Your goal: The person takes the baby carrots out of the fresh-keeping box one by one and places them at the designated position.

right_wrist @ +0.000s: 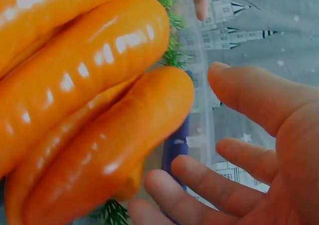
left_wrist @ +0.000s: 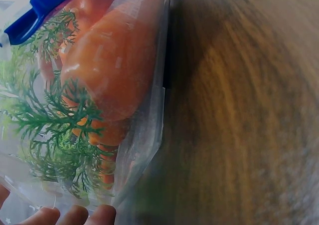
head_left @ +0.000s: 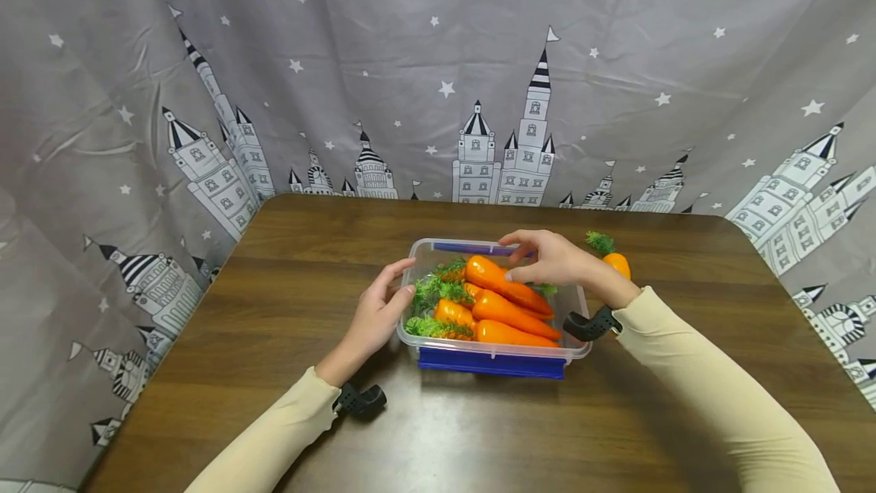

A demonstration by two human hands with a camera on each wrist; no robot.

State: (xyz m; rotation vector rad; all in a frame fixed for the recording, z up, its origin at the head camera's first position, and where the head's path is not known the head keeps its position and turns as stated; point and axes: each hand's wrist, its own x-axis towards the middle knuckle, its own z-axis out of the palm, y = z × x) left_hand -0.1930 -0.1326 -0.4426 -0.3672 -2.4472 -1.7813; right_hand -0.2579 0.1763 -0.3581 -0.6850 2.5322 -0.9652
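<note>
A clear plastic container with blue side clips holds several shiny orange toy carrots with green leafy tops. My left hand is at the container's left end, fingers extended along the rim. Its fingertips show right at the clear wall in the left wrist view. Above the container's far right part, my right hand has its fingers loosely bent and spread, with nothing between thumb and fingers. In the right wrist view, its thumb points toward the rim beside the carrots.
Another orange carrot with a green top lies on the wooden table behind the right forearm. A grey curtain with castles and stars hangs behind the table. Black wrist devices sit at both sleeves.
</note>
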